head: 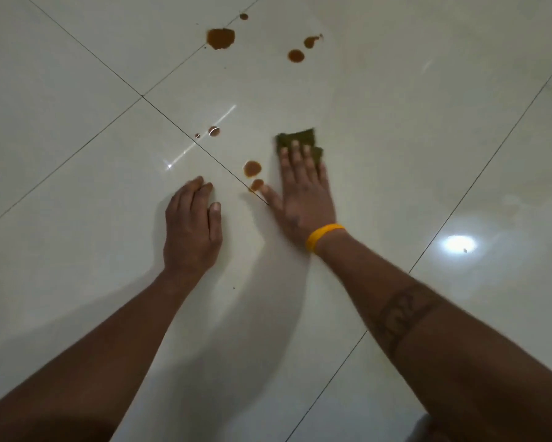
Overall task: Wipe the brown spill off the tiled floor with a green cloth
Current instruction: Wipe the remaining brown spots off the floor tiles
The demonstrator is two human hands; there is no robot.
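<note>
Right hand (301, 189) lies flat, fingers extended and pressed onto the green cloth (300, 140) on the tiled floor (396, 122) — brown spill (252, 169) just beside. Left hand (190, 224) braces on the tile, fingers together, holding nothing.

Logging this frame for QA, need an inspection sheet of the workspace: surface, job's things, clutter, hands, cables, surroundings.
Surface: glossy pale tiled floor, dark grout lines, light glare.
Job's things: green cloth flat on floor; brown spill unwiped, largest drop far, nearest drops just left of cloth.
Clutter: nothing seen.
Hands: right hand flat, pressing cloth, yellow wristband; left hand resting on bare tile, empty.
Cables: nothing seen.
Surroundings: only floor in view.
</note>
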